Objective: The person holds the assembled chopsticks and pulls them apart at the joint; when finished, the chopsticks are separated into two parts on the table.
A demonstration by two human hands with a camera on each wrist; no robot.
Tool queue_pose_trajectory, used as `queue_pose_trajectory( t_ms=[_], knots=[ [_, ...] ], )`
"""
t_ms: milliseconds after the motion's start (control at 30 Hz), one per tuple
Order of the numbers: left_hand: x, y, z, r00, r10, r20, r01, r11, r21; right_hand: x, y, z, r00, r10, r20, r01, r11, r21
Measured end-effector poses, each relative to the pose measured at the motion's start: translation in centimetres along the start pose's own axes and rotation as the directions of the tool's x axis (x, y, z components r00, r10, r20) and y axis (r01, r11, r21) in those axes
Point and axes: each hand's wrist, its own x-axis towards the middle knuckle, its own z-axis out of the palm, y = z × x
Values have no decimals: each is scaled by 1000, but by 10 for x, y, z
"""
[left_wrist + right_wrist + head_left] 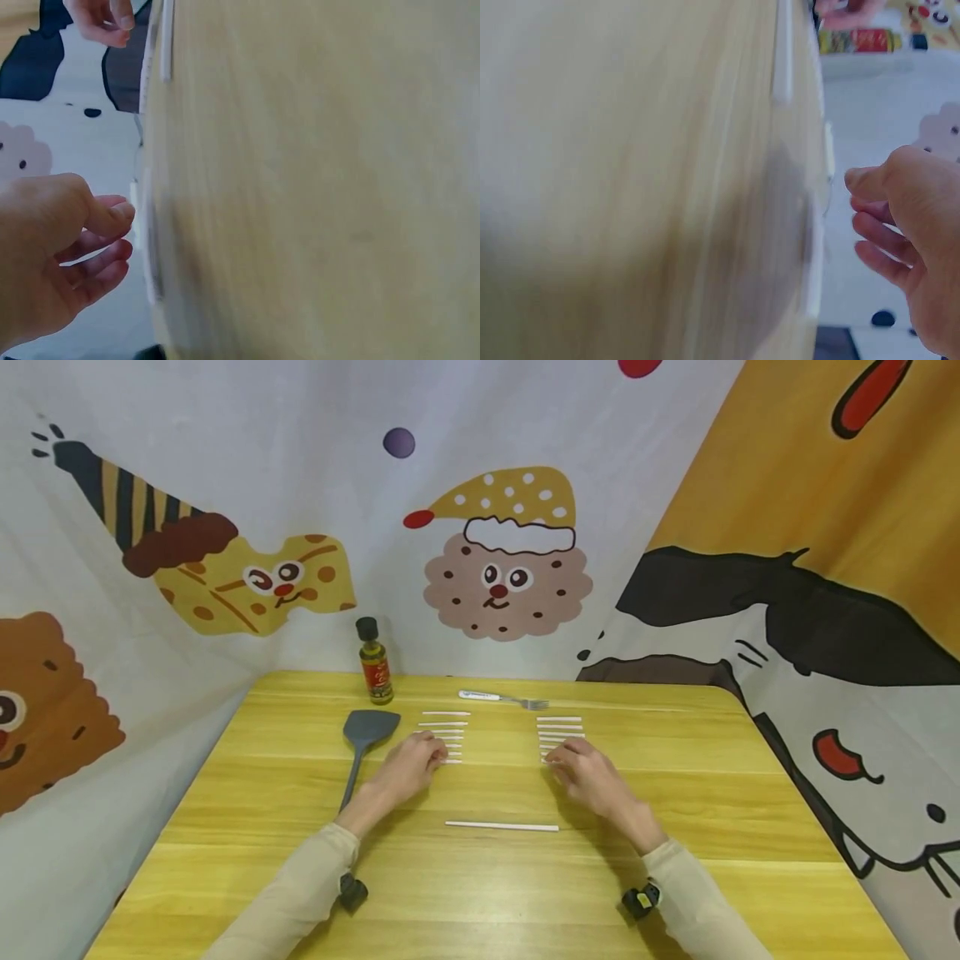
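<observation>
In the head view my left hand hovers at the near end of a column of short white sticks, its fingertips overlapping the closest ones. Across the table, my right hand is over the near end of a second column of white sticks. Both wrist views show loosely bent fingers with nothing between them; the left hand and the right hand appear raised above the tabletop. Closer to me, a single longer white chopstick lies crosswise between the forearms.
A grey spatula lies left of the left hand, its handle partly behind the wrist. Behind it stands a dark-capped bottle with a red label. A white-handled fork lies near the table's back edge, before a cartoon-printed curtain.
</observation>
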Motion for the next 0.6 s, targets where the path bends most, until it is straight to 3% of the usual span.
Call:
queue_pose_trajectory(
  t_ms=[133,267,600],
  knots=[
    [-5,13,-7,996,78,-31,-77,997,15,2,-23,-7,996,9,93,-13,999,48],
    [-11,28,-9,986,160,-40,-158,987,36,4,-45,-11,972,45,231,-70,993,100],
    [-28,62,-7,973,204,104,-206,978,14,2,-77,-3,909,3,416,-114,963,243]
  ],
)
